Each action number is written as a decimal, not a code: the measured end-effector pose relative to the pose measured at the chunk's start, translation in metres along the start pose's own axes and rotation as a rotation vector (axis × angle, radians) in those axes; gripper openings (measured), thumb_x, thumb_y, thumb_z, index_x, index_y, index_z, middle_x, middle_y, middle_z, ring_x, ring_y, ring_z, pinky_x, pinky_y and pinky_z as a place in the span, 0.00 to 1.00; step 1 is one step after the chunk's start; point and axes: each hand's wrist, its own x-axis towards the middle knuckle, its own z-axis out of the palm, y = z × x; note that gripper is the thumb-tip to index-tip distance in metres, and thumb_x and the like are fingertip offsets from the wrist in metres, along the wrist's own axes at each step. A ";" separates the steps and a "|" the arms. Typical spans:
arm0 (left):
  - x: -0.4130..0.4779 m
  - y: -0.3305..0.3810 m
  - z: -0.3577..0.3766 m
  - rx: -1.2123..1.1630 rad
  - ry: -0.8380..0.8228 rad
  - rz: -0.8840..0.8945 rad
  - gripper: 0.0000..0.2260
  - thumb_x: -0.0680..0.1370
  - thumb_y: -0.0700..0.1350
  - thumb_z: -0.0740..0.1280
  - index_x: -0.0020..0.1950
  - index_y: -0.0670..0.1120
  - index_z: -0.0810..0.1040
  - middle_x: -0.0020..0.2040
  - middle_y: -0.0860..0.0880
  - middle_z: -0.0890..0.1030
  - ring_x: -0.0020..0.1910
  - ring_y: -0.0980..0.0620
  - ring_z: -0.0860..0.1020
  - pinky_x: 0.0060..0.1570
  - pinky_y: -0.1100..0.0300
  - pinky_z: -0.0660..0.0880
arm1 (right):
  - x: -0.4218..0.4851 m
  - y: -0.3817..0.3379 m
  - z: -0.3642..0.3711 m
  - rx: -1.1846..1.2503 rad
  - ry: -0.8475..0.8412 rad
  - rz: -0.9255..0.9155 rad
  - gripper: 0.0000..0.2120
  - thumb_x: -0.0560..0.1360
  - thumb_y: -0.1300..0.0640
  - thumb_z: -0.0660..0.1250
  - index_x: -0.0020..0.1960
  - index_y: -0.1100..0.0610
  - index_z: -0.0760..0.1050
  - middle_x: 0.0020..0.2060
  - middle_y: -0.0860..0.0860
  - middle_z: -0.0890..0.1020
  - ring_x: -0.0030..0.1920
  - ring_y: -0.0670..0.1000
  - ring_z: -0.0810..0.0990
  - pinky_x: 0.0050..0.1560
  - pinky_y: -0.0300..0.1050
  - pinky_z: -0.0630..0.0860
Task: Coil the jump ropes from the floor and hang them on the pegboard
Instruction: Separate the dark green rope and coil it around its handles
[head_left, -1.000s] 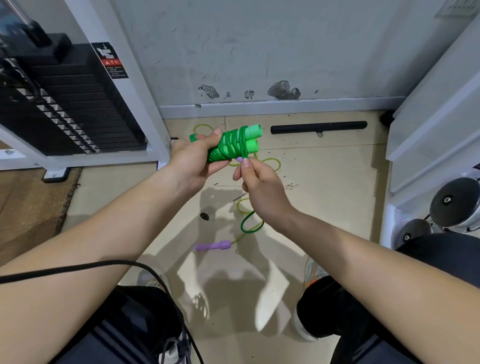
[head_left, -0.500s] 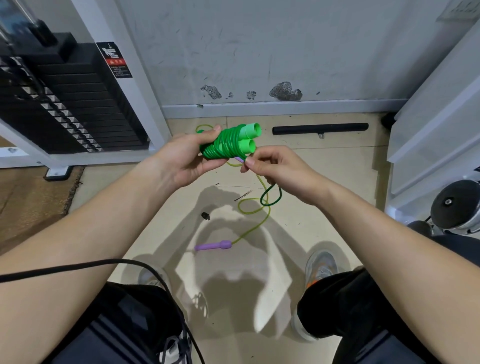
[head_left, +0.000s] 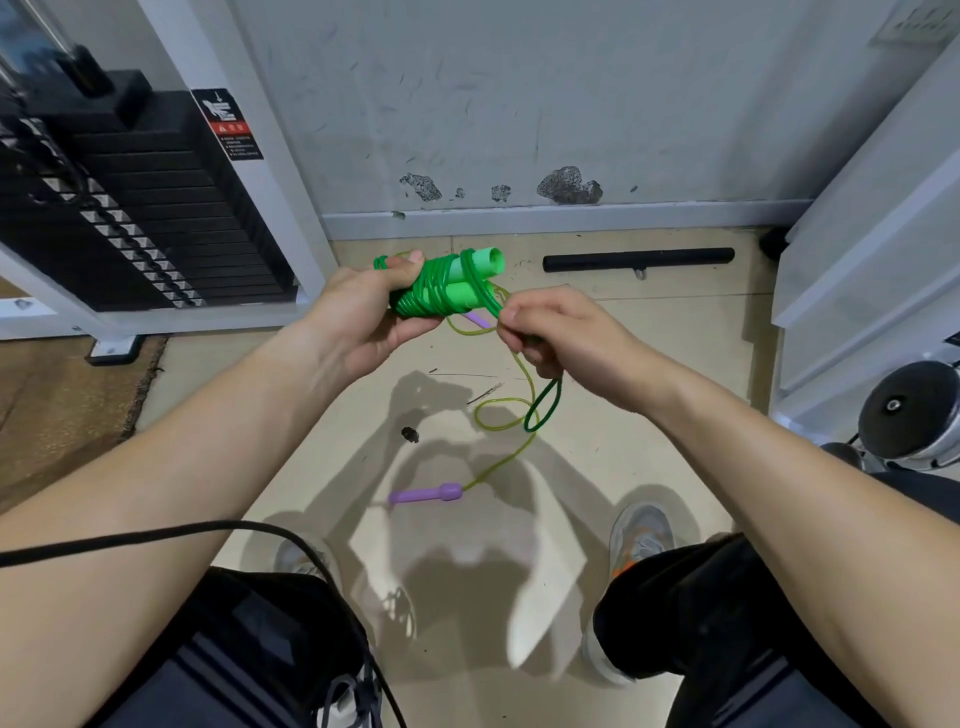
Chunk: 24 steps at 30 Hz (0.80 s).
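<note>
My left hand (head_left: 363, 317) grips a green jump rope bundle (head_left: 441, 286): two light green handles side by side with dark green cord wound tightly around them. My right hand (head_left: 550, 332) pinches the free end of that green cord, and a short loop (head_left: 543, 405) of it hangs below the fist. On the tile floor beneath lies a second jump rope: a thin yellow-green cord (head_left: 506, 415) running to a purple handle (head_left: 426, 493). Its other purple handle (head_left: 477, 319) peeks out just under the green bundle. No pegboard is in view.
A black weight stack (head_left: 145, 218) in a white frame stands at the left. A black bar (head_left: 639, 260) lies by the grey wall. White shelving (head_left: 862, 249) and dumbbells (head_left: 909, 415) are at the right. A brown mat (head_left: 57, 410) lies left. My shoes (head_left: 641, 535) are below.
My right hand has swung from below the bundle out to its right, drawing the green cord around the handles. The dangling loop has got shorter. The left hand has stayed in place.
</note>
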 end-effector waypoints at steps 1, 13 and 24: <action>0.000 0.001 -0.001 0.016 -0.041 -0.015 0.04 0.79 0.42 0.69 0.49 0.44 0.75 0.43 0.47 0.79 0.37 0.51 0.83 0.33 0.56 0.81 | 0.000 0.000 -0.001 0.054 -0.013 0.029 0.16 0.78 0.58 0.58 0.31 0.55 0.67 0.25 0.48 0.63 0.27 0.47 0.58 0.28 0.40 0.56; -0.010 0.006 0.000 0.076 -0.458 -0.112 0.21 0.73 0.45 0.67 0.64 0.43 0.67 0.51 0.42 0.77 0.39 0.51 0.83 0.36 0.57 0.82 | -0.002 0.008 -0.002 0.568 -0.193 0.199 0.14 0.69 0.52 0.64 0.28 0.48 0.62 0.24 0.45 0.55 0.27 0.47 0.49 0.29 0.41 0.48; -0.020 0.007 0.005 0.019 -0.469 -0.199 0.05 0.82 0.40 0.61 0.54 0.43 0.75 0.45 0.47 0.79 0.38 0.52 0.83 0.35 0.58 0.81 | 0.000 0.015 0.002 0.511 -0.188 0.091 0.28 0.62 0.32 0.76 0.39 0.51 0.64 0.27 0.44 0.59 0.28 0.45 0.52 0.26 0.37 0.50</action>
